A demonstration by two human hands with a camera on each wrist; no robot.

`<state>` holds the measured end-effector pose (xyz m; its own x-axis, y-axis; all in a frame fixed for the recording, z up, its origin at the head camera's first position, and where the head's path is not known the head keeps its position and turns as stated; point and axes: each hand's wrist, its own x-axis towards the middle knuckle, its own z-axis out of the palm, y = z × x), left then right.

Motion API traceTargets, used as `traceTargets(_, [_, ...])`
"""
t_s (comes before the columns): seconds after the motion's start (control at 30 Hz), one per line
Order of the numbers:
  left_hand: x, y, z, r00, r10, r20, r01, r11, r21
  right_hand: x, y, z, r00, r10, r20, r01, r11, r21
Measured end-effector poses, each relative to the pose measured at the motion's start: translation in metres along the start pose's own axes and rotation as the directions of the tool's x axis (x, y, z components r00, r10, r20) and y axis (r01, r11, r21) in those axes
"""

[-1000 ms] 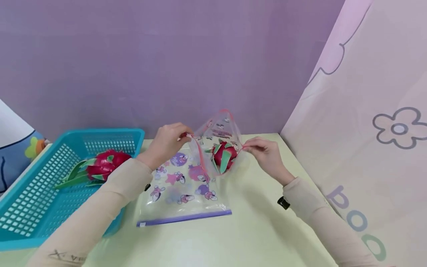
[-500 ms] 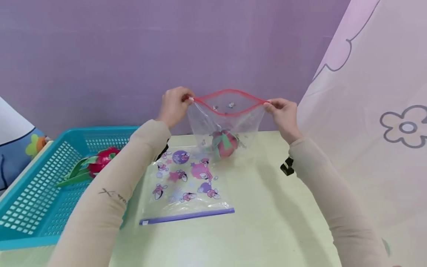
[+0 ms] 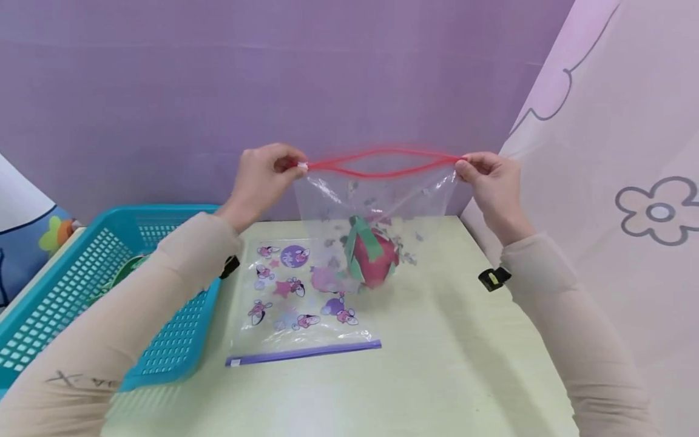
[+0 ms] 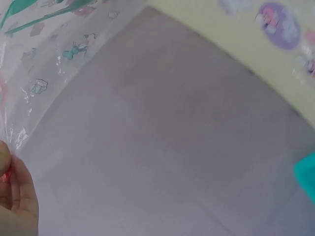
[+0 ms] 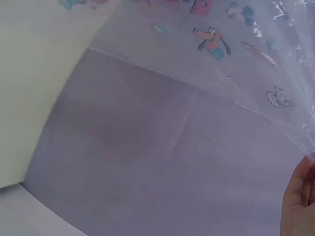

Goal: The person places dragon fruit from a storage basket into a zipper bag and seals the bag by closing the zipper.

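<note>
1. While backed by a smooth purple hanging (image 3: 273,91), bordered at right by a pale pink hanging (image 3: 590,212) with an outlined flower and a scalloped line.
2. Spread below: a pale yellow-green surface (image 3: 327,400), glossy near the front, with a soft shadow beside the right sleeve (image 3: 568,321).
3. Standing on the surface at left: a turquoise mesh-sided basket (image 3: 204,328), partly covered by the left sleeve (image 3: 147,303), with green leaves (image 3: 124,269) visible inside.
4. Lying flat just beside the basket: a clear purple-edged bag (image 3: 289,303), printed with pink and purple figures.
5. Held upright, overlapping part of the purple-edged bag in the head view: a clear red-rimmed bag (image 3: 377,203), creased and shiny at the corners, slightly parted at the mouth, scattered with small cartoon prints.
6. Low inside the red-rimmed bag: a crimson fruit (image 3: 377,261) with pointed green leaves, dulled by the film; hard to tell whether touching the surface through it.
7. Pinching the left corner, at a white slider (image 3: 303,165): left grip (image 3: 264,179). Pinching the right corner, thumb to fingers: right grip (image 3: 496,185).
</note>
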<state>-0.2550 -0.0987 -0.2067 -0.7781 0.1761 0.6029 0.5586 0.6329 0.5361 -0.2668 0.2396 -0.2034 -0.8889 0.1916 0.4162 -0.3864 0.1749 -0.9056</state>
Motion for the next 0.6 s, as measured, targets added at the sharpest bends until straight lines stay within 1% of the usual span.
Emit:
traceTargets(0.07, [-0.011,-0.004,0.005,1.000,-0.001,0.026,0.001,1.000,-0.019,-0.006,0.010,0.001,0.999,0.021,0.026,-0.018,0.996,-0.091])
traceTargets(0.1, [-0.017,-0.006,0.008,0.999,-0.007,0.041,0.008,1.000,-0.030,-0.009,0.016,0.002,0.999,0.032,0.040,-0.027,0.993,-0.119])
traceTargets(0.13, [-0.022,-0.009,0.011,0.998,-0.017,0.057,0.019,0.999,-0.040,-0.012,0.023,0.004,0.998,0.040,0.054,-0.032,0.989,-0.141])
traceTargets(0.17, [-0.028,-0.011,0.014,0.996,-0.039,0.078,0.043,0.998,-0.052,-0.016,0.029,0.006,0.997,0.043,0.066,-0.032,0.987,-0.161])
traceTargets(0.27, [-0.040,-0.016,0.020,0.986,-0.103,0.134,0.112,0.992,-0.066,-0.024,0.041,0.011,0.995,0.044,0.089,-0.030,0.988,-0.151])
traceTargets(0.43, [-0.047,-0.022,0.019,0.975,-0.158,0.154,0.176,0.978,-0.109,-0.030,0.048,0.010,0.997,0.018,0.076,-0.008,0.992,-0.125])
traceTargets(0.5, [-0.050,-0.025,0.017,0.965,-0.197,0.172,0.219,0.967,-0.126,-0.031,0.050,0.008,0.996,0.031,0.079,-0.023,0.995,-0.095])
traceTargets(0.53, [-0.051,-0.027,0.017,0.957,-0.219,0.191,0.246,0.960,-0.132,-0.032,0.052,0.007,0.996,0.042,0.085,-0.035,0.996,-0.081])
traceTargets(0.6, [-0.053,-0.030,0.015,0.933,-0.268,0.239,0.308,0.940,-0.148,-0.034,0.055,0.004,0.993,0.068,0.100,-0.064,0.997,-0.045])
